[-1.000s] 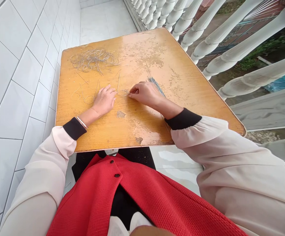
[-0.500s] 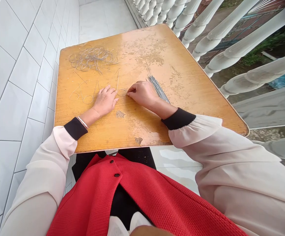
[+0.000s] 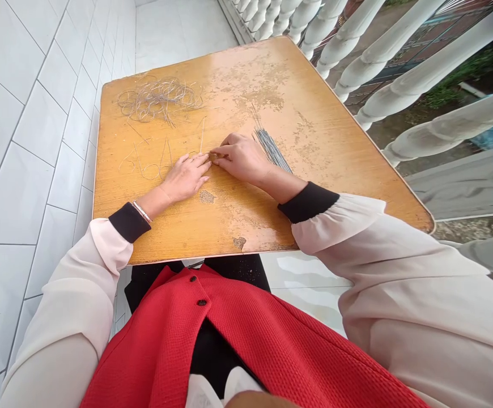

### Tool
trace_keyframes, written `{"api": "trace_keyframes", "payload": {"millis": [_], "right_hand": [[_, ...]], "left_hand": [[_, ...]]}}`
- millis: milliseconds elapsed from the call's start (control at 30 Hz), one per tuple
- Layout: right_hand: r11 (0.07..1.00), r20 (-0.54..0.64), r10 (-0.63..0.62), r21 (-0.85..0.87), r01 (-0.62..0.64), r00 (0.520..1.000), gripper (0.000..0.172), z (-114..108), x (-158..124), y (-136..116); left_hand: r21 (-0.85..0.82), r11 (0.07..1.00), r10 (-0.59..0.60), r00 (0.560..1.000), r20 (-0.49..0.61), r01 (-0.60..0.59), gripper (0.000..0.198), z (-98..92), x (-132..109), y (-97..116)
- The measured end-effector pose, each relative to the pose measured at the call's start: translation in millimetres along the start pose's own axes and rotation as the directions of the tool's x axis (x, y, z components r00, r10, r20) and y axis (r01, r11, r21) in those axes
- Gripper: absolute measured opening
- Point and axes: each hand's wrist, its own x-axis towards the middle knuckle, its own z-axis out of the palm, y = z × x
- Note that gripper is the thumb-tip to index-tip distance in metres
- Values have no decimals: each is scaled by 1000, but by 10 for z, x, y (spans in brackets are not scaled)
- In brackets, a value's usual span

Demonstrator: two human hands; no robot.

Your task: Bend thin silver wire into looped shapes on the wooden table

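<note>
My left hand (image 3: 186, 177) lies flat on the worn wooden table (image 3: 314, 141), fingers stretched out and pressing down a thin bent wire (image 3: 203, 136) at its loop. My right hand (image 3: 240, 157) meets it fingertip to fingertip, fingers pinched together on the same wire. Just behind my right hand lies a bundle of straight grey wires (image 3: 272, 148). Left of my left hand lie a few looped wires (image 3: 151, 164) side by side on the wood.
A tangled heap of wire (image 3: 157, 99) sits at the table's far left corner. A white tiled wall (image 3: 25, 113) runs along the left; a white balustrade (image 3: 378, 62) stands to the right. Tiled floor lies beyond the table.
My right hand has slid left until its fingertips touch my left hand, covering the wire loop that showed between them. The view has tilted slightly.
</note>
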Motion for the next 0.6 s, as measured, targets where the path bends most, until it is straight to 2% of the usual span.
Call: {"api": "trace_keyframes", "payload": {"millis": [233,400,500,600], "right_hand": [[977,5,-70,-201,70,998,38,-12,-56,-64],[932,120,-39,-352,80,992,42,-82,-60,-270],[936,192,29,-351,41,981,42,-213,-23,-334],[956,130,37,-293,3,991,42,-431,126,-300]], "left_hand": [[42,999,-9,999,53,7,50,-116,-20,70],[62,998,-4,999,48,1,48,-134,-36,88],[55,998,15,1000,-21,-14,46,-173,-72,96],[65,998,31,993,-114,-24,44,-291,-177,125]]}}
